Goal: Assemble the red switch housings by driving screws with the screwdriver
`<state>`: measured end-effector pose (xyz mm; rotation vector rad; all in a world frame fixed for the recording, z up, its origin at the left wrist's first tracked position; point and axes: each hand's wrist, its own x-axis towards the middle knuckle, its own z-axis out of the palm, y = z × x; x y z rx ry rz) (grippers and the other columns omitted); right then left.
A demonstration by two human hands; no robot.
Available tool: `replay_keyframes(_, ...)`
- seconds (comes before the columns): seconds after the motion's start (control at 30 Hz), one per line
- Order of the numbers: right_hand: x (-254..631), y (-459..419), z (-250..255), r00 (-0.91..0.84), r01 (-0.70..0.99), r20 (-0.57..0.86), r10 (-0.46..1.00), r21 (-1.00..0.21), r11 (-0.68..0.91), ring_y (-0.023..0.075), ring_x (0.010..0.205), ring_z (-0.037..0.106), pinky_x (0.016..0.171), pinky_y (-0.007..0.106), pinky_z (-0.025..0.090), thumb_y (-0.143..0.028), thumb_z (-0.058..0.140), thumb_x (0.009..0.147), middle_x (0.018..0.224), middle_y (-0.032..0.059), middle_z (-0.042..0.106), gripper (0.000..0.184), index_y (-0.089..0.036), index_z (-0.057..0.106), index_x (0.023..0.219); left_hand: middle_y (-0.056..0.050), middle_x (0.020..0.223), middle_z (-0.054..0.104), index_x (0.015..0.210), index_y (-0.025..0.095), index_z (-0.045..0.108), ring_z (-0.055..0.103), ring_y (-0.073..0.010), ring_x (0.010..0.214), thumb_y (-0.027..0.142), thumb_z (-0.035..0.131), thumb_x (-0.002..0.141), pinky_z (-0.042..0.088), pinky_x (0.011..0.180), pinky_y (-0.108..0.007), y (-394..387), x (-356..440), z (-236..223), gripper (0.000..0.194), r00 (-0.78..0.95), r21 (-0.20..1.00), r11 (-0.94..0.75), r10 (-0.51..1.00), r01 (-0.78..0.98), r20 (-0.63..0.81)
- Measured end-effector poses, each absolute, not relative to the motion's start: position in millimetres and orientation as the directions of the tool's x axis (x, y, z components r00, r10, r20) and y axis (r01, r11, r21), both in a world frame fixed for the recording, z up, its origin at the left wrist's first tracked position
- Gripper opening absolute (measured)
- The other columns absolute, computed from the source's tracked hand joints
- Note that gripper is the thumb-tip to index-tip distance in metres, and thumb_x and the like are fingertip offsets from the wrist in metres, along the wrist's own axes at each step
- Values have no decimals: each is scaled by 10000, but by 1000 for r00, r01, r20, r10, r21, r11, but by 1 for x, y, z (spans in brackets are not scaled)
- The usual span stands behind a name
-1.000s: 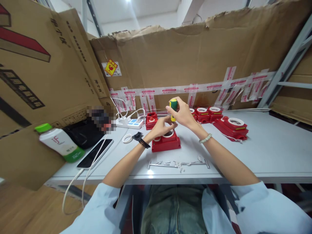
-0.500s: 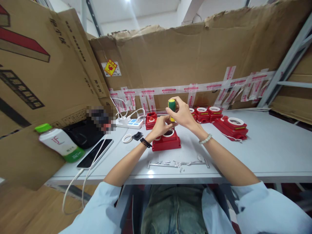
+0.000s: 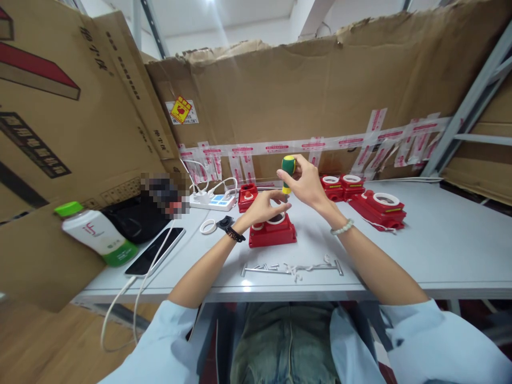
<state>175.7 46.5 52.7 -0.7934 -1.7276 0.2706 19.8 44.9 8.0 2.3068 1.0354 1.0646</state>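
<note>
Room bright; ceiling light [image 3: 210,1] flares, pale streak below. Small white glare [image 3: 247,283] on desk [image 3: 448,245] near front edge. Dim underneath. Right sleeve [image 3: 448,341] stretched toward corner. Pixelated patch [image 3: 165,195] at left.

The screwdriver [image 3: 288,165] is green and yellow, the housing [image 3: 273,238] red, its large ring [image 3: 277,222] white.

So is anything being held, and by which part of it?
The right hand holds a screwdriver by its green-and-yellow handle. Whether the left hand grips anything can't be told.
</note>
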Motion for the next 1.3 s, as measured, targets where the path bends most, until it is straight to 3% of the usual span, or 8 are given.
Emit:
replay_keyframes(0.2,182,43,60,-42,257,774,632,-603,755,205,746,677,689,370,567,-455,660,785,813,25,663,338,-213,549,994,-62,859,746,842,150,735,656,-187,794,347,653,803,493,762,-291,41,17,10,218,495,560,-638,767,528,408)
replay_keyframes(0.37,190,36,72,28,181,795,606,-600,779,219,771,699,696,403,592,-476,671,787,826,28,660,347,-227,566,1006,-50,791,744,799,153,731,656,-174,725,313,653,825,487,725,-283,34,18,20,180,491,537,-685,728,491,479)
replay_keyframes(0.53,203,26,81,145,126,834,533,-550,826,201,788,707,685,381,597,-493,658,800,872,25,657,351,-250,569,1036,-43,820,744,832,194,743,634,-180,772,295,670,846,466,736,-284,-7,8,28,125,531,378,-727,681,573,504)
replay_keyframes(0.67,202,20,72,110,74,798,593,-601,796,189,719,703,627,357,608,-485,703,758,805,7,652,342,-237,566,950,-53,871,735,908,187,744,642,-173,818,251,612,901,465,786,-267,-47,-2,13,146,751,293,-786,612,544,247)
replay_keyframes(0.77,197,17,65,51,78,773,633,-635,769,194,716,700,637,366,612,-449,719,750,787,8,653,332,-224,561,935,-73,931,726,1010,176,729,654,-187,869,240,582,923,470,788,-266,-60,-7,-3,183,760,262,-755,641,601,104)
replay_keyframes(0.93,193,17,60,-2,116,764,645,-641,759,198,732,688,638,362,598,-427,718,755,790,17,651,334,-212,570,964,-82,954,724,1026,165,717,663,-184,883,245,548,944,475,796,-259,-62,-11,-7,204,736,284,-719,674,635,60)
replay_keyframes(1.1,194,17,60,-13,129,754,657,-650,749,192,716,680,622,346,584,-434,741,730,765,10,641,369,-191,576,954,-69,993,714,1040,176,680,647,-185,926,248,484,969,465,855,-288,-69,-25,0,220,704,283,-709,697,646,137)
replay_keyframes(1.3,192,16,60,-2,134,757,654,-648,750,191,717,675,633,344,581,-428,753,718,764,12,633,374,-187,578,944,-73,1020,674,1046,176,639,631,-199,939,295,564,912,480,847,-312,-80,-54,-2,194,615,329,-596,786,733,54)
